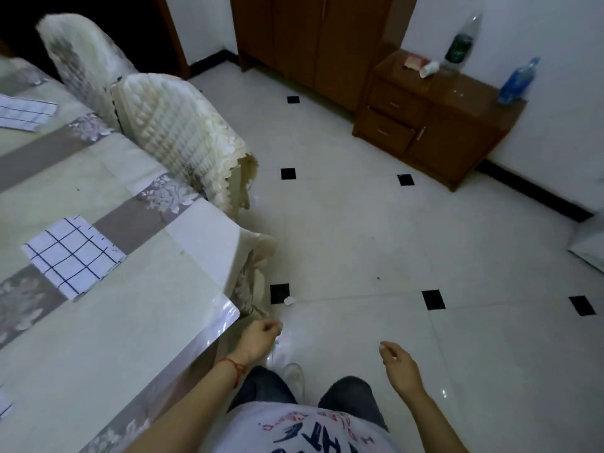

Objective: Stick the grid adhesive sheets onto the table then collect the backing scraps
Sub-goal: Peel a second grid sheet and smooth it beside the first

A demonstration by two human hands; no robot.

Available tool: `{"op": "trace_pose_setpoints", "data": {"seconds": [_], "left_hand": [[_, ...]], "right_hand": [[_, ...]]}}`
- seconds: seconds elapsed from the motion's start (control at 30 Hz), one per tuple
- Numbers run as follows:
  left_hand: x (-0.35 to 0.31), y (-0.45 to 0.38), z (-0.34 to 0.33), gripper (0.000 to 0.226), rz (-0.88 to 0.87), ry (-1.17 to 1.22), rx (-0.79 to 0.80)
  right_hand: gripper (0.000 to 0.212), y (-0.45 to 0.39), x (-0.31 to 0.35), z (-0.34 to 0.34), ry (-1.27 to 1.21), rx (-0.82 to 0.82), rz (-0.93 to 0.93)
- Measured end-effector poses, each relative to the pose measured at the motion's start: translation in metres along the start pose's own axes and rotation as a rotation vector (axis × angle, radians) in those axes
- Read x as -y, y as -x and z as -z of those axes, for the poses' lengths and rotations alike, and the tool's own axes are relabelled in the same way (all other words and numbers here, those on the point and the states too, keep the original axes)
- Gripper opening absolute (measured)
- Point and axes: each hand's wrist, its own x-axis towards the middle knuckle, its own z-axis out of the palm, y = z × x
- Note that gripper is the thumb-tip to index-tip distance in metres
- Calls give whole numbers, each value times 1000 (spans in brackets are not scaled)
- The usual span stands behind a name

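Table (137,325): covered with a glossy patterned cloth, so the sheets are given a smooth face to stick to.
Grid adhesive sheets (73,256): one is laid flat near the table corner, another (24,112) further up; sticking is judged done.
Left hand (261,338): curled around clear backing film, held off the table edge.
Right hand (397,362): loosely curled, apparently nothing held.
Backing scrap (289,301): left on the floor, ahead of the left fingers, untouched.

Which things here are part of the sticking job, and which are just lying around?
Job: grid sheet and second grid sheet on the table; white scrap on the floor.
Lying about: covered chairs, cabinet, blue bottle, green-labelled bottle.
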Motion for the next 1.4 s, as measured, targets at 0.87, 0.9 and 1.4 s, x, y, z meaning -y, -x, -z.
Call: {"op": "trace_pose_setpoints", "data": {"seconds": [0.87,0.9,1.4], "left_hand": [[-33,17,127,22,140,423,-1176],[-24,19,137,22,160,420,-1219],[41,-37,287,39,582,264,-1264]], "right_hand": [[28,-63,375,-149,363,795,1026],[30,-57,379,-165,400,812,1053],[25,-39,414,-288,704,791,1104]]}}
